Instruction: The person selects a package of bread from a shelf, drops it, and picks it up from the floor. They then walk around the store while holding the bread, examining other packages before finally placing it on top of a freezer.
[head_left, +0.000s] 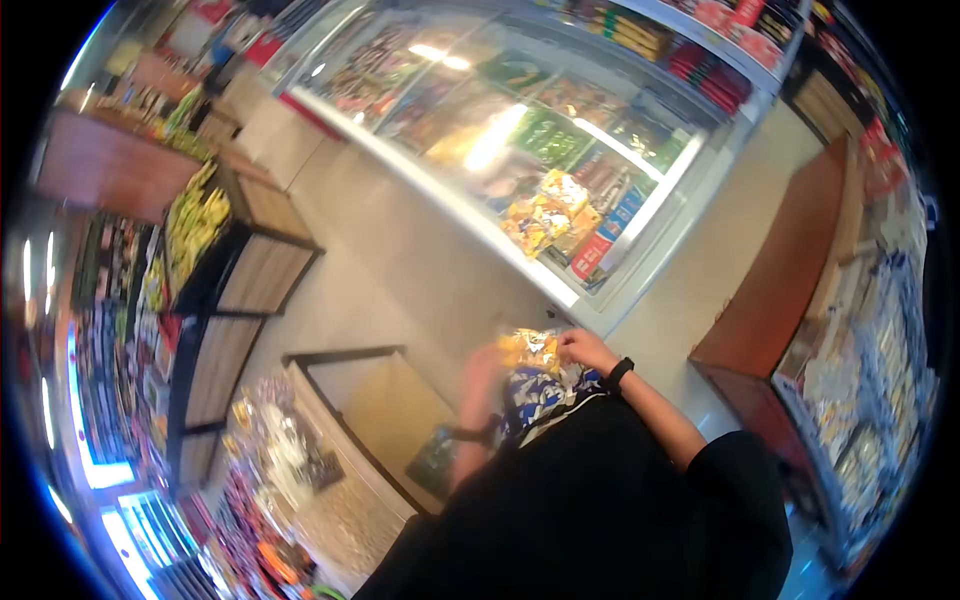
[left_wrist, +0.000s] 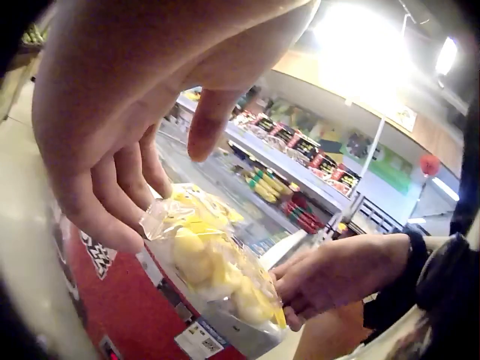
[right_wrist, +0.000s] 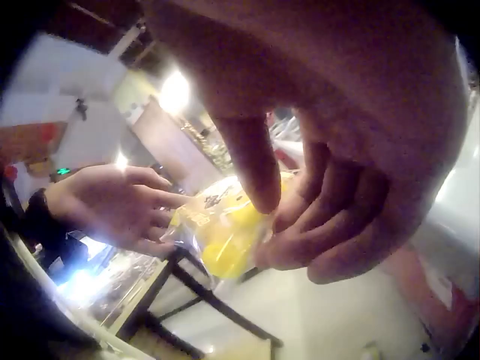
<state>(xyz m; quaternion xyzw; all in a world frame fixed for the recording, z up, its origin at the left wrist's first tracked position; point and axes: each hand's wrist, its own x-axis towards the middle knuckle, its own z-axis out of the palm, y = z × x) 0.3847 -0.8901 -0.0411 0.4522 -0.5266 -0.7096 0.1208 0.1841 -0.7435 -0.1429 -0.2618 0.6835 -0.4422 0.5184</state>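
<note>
A clear plastic bag (head_left: 532, 348) with yellow print is held up in front of the body. Rounded yellow pieces (left_wrist: 191, 255) show through its film in the left wrist view. My right hand (head_left: 588, 352) pinches one side of the bag between thumb and fingers. On the other side is my left hand (head_left: 480, 385), blurred in the head view. Its fingers reach to the bag's edge, fairly straight, with the thumb (left_wrist: 214, 124) held apart from the film. Both wrists wear dark bands. Blue-and-white patterned cloth (head_left: 545, 395) shows just below the bag.
A glass-topped freezer (head_left: 450, 200) stands ahead, with yellow packets (head_left: 545, 212) inside its near corner. To the left are a wooden display stand (head_left: 345, 475) and a bin of bananas (head_left: 200, 215). A brown-sided display case (head_left: 790, 260) stands right, with pale floor (head_left: 370, 240) between.
</note>
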